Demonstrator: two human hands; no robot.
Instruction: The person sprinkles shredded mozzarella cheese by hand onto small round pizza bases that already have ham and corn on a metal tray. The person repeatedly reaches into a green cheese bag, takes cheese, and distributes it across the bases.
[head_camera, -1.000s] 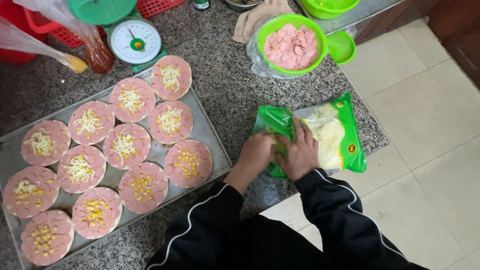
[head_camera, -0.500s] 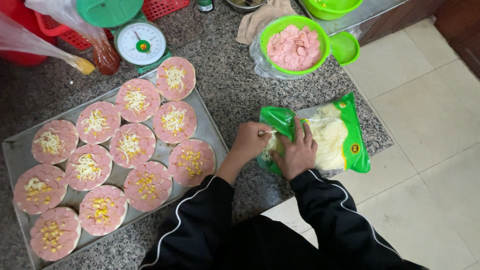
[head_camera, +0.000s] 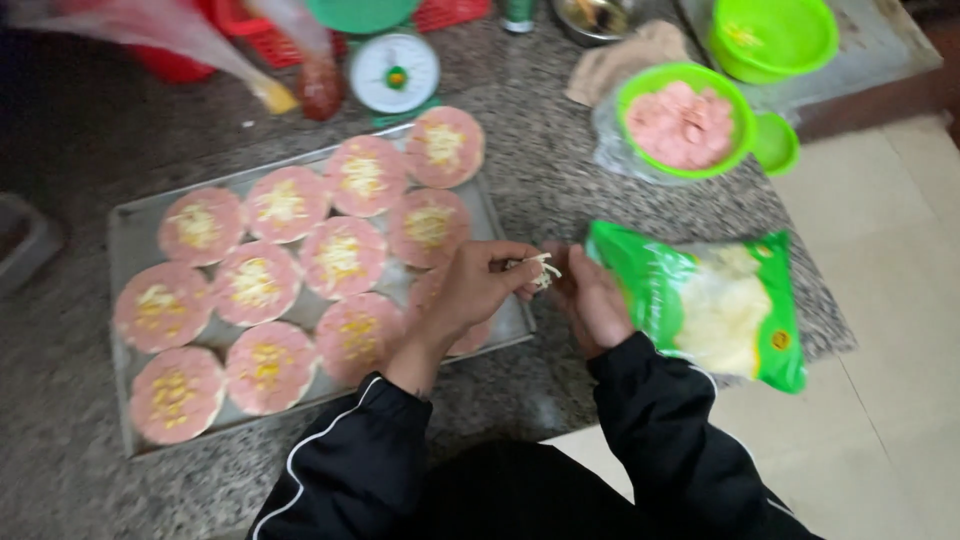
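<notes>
Counter (head_camera: 600, 400) of speckled stone carried a metal tray (head_camera: 130, 240) of pink rounds. Right of the tray lay a green cheese bag (head_camera: 700, 300). Between them, the left hand (head_camera: 475, 290) pinched cheese shreds (head_camera: 540, 270); the right hand (head_camera: 595, 300) curled loosely, touching them.

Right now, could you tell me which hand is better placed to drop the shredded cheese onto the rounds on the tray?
Left, probably. The left hand pinches the cheese shreds over the tray, beside the rounds. The right hand rests by the green bag.
</notes>
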